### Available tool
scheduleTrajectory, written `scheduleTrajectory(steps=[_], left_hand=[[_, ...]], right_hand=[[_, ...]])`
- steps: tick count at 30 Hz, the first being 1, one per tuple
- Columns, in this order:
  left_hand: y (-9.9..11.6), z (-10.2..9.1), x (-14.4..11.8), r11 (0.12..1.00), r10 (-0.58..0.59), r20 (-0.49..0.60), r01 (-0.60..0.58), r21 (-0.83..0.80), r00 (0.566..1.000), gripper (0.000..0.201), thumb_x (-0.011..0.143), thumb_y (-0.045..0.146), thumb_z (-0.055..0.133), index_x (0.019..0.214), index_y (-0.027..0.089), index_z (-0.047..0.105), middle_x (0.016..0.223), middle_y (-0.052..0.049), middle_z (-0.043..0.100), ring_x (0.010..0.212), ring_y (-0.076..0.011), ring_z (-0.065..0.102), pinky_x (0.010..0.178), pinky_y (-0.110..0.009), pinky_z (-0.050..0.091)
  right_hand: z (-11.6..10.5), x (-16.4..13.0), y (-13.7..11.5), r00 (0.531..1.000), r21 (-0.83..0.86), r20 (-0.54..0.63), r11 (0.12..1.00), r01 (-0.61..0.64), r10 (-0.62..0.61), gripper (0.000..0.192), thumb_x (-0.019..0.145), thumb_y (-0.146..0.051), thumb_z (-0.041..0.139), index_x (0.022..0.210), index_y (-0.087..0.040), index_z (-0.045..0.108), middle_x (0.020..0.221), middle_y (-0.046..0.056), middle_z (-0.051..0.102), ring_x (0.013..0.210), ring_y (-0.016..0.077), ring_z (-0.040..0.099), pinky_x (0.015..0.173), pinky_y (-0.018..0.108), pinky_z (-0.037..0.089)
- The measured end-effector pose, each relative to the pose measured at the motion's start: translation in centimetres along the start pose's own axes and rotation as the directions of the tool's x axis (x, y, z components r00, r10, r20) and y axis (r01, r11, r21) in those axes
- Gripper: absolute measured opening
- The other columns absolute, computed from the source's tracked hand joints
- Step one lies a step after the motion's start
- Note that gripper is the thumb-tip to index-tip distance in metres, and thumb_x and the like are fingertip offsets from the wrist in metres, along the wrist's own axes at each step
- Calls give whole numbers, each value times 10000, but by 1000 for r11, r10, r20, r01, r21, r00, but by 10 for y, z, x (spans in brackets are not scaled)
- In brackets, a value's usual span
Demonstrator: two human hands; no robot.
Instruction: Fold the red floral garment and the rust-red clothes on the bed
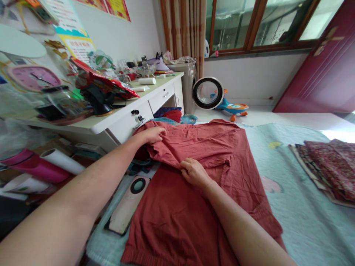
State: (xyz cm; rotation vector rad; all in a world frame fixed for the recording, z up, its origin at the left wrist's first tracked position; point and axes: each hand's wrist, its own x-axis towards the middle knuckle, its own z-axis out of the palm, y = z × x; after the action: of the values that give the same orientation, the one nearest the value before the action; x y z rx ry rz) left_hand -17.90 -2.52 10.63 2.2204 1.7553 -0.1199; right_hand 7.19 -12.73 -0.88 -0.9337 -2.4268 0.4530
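Beyond the bed, toward twelve o'clock as the person faces, a washing machine's round door (208,93) hangs open, and a white desk (163,95) runs along at ten. Over the pale blue blanket (299,225) lies a red garment (172,218), straight ahead of the person, its upper layer rucked back toward twelve and its gathered edge toward six. From where I stand, the left hand (155,135), at about ten to eleven on the garment, has its fingers curled nearly closed on the cloth, probably to steady that far edge. The right hand (195,173), near the middle, has bent fingers pinching the edge of the folded layer; between them the cloth seems kept from slipping. Between eight and nine lies a phone (128,207), just beside the garment, perhaps within easy reach. Folded patterned clothes (330,168) sit well apart at three, likely kept out of the way.
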Motion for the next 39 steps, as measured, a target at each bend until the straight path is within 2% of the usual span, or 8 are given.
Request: scheduleTrajectory(steps=[3,6,11,15,22,27,33,39], left_hand=[[16,11,-11,941,14,-276,81,327,961,245,824,146,501,1024,177,640,1091,-119,662,1035,-263,590,887,-380,446],[44,34,-32,884,199,-444,36,467,874,253,882,120,421,1004,160,639,1113,-156,627,1100,-299,539,908,-436,421],[87,95,-63,909,381,-166,-335,249,910,136,871,178,497,933,180,618,956,-74,645,907,-202,584,820,-313,465],[96,128,-70,918,361,-157,-320,234,919,191,850,144,501,994,175,623,991,-79,643,928,-214,590,811,-322,479],[102,133,-71,938,273,-182,-219,270,945,228,882,104,423,918,173,637,901,-69,648,837,-207,630,723,-310,484],[101,138,-74,974,202,-262,-166,151,944,194,883,121,447,939,187,621,935,-51,648,893,-188,624,774,-289,482],[99,143,-69,985,147,-270,-118,123,951,136,881,251,554,1005,204,587,1015,-60,627,967,-211,584,829,-316,482],[103,139,-61,966,120,-331,-33,256,936,218,959,145,384,974,222,588,1011,-67,595,955,-206,555,803,-321,473]], right_hand=[[3,0,1,999,42,42,999,22,-24,170,852,-166,557,977,-192,668,915,44,643,891,172,559,838,266,386],[1,2,6,999,143,36,989,24,-29,197,830,-137,557,976,-183,682,927,45,669,885,158,583,819,241,396],[-29,4,27,981,167,-43,970,-179,188,154,818,-111,524,815,-158,671,782,25,661,714,129,556,675,219,362],[-50,-3,47,963,36,85,966,-258,254,84,744,-101,580,733,-163,635,712,2,622,657,123,501,622,228,309],[-34,-9,60,964,-100,185,979,-176,192,120,710,-92,595,761,-180,658,851,42,654,823,161,537,732,243,338],[-38,-8,56,969,-69,153,980,-187,196,136,741,-85,534,693,-173,625,748,27,632,703,138,504,683,240,329],[-45,-6,51,971,59,80,971,-230,225,154,743,-75,505,815,-164,609,751,10,623,665,126,484,644,227,322],[-44,-7,58,977,38,85,979,-201,197,244,641,-35,494,778,-172,642,774,13,642,730,143,520,678,227,347]])
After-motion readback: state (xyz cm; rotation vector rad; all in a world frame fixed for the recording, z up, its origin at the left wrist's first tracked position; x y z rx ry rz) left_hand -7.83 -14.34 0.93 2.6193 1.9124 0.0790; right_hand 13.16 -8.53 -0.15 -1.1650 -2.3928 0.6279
